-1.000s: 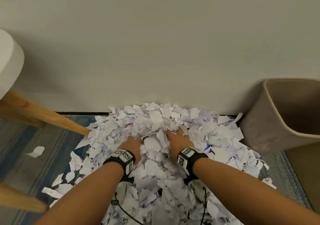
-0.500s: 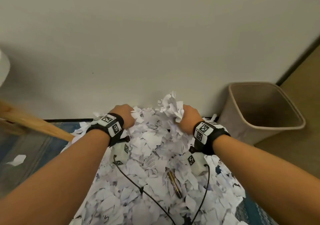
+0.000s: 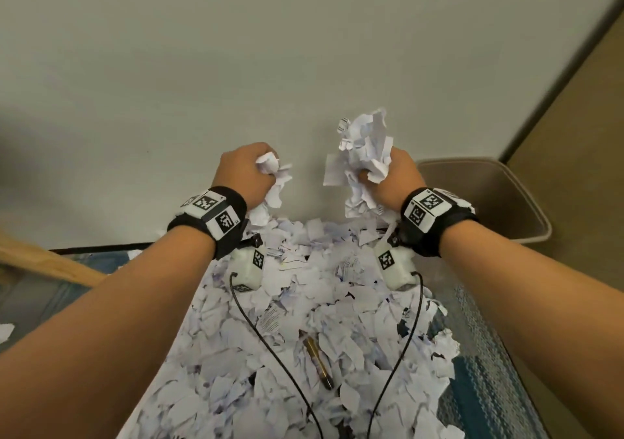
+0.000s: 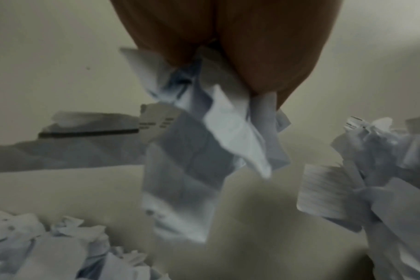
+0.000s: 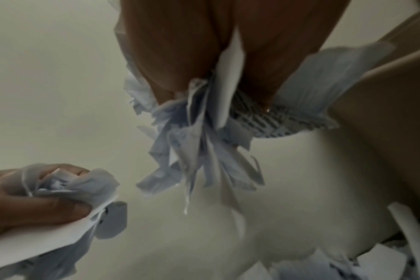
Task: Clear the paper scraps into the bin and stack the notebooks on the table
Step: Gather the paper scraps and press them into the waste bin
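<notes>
Both fists squeeze white torn paper scraps: left hand [image 3: 248,172] holds a small bunch [image 3: 270,168], right hand [image 3: 396,182] a bigger bunch [image 3: 363,155], up beside the tan plastic bin [image 3: 506,202]. Loose bits stick out and could fall back on the pile [image 3: 304,320].

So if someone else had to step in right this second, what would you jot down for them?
Left hand: grips a small wad of paper scraps, lifted above the pile.
Right hand: grips a bigger bunch of scraps, also lifted.
Bin: on the floor to the right, by the wall; nothing seen inside from here.
Scrap pile: covers the floor below, a pen-like object lying in it.
Done: two handfuls gathered.
Left: drop both in the bin, clear the remaining pile. Notebooks not in view.
</notes>
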Available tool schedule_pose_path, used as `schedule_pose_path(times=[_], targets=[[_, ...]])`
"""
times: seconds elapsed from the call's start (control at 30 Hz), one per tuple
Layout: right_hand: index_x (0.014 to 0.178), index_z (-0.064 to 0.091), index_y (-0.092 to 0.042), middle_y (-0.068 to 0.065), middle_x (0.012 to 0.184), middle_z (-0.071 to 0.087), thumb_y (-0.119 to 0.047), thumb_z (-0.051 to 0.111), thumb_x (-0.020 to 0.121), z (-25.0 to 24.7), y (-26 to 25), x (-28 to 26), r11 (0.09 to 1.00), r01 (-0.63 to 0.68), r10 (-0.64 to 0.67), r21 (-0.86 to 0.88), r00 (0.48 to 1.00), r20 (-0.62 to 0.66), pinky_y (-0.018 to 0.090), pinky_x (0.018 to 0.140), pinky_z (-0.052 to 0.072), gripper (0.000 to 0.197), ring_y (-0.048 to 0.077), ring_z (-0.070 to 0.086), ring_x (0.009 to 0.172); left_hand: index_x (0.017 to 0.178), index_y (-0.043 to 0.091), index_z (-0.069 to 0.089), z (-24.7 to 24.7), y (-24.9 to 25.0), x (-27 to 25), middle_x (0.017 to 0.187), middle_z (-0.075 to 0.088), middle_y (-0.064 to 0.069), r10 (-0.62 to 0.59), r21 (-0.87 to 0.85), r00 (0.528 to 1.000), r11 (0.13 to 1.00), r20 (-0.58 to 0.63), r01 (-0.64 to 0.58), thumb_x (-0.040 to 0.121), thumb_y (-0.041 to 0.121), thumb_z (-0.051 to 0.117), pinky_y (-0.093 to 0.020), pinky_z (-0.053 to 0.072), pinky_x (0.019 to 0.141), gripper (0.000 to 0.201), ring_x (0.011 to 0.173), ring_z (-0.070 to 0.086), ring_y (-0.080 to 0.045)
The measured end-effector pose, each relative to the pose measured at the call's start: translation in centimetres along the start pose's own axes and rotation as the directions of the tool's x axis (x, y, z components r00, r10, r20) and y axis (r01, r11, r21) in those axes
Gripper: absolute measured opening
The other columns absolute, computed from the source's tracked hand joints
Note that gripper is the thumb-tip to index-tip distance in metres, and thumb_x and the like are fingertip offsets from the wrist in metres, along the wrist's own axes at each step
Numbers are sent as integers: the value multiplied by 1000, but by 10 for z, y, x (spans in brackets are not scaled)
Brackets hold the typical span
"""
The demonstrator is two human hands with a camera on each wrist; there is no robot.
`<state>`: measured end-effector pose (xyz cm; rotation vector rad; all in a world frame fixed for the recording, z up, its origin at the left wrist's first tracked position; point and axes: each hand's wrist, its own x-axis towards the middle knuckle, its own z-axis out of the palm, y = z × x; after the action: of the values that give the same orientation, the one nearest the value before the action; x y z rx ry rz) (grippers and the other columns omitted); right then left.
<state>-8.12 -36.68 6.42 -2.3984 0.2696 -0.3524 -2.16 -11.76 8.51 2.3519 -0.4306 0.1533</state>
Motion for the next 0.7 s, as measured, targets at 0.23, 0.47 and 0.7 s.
schedule_pose_path(times=[0.23, 0.47, 0.7], targets=[[92, 65, -14, -5, 76, 67, -19, 62, 83, -72, 32, 7, 991, -75, 98, 112, 972, -212, 22, 66, 56, 11, 8, 66, 70, 79, 25, 61, 52, 87, 26, 85, 67, 3, 105, -251, 989, 960, -101, -127, 76, 1, 56, -4, 37, 56, 25, 75, 59, -14], [111, 61, -19, 1, 103, 68, -35, 69, 79, -121, 98, -11, 951, -305, 303, 52, 887, -349, 33, 82, 53, 37, 25, 64, 97, 87, 28, 62, 145, 194, 30, 91, 64, 0, 308, -380, 949, 872, -67, -310, 77, 2, 57, -27, 50, 71, 29, 83, 60, -19], [121, 54, -24, 0, 108, 65, -35, 64, 82, -119, 129, -21, 897, -426, 441, 117, 859, -261, 31, 77, 48, 42, 23, 61, 90, 101, 24, 60, 209, 220, 37, 100, 60, -4, 343, -334, 931, 898, 121, -287, 80, 10, 61, -23, 40, 71, 25, 87, 54, -18]])
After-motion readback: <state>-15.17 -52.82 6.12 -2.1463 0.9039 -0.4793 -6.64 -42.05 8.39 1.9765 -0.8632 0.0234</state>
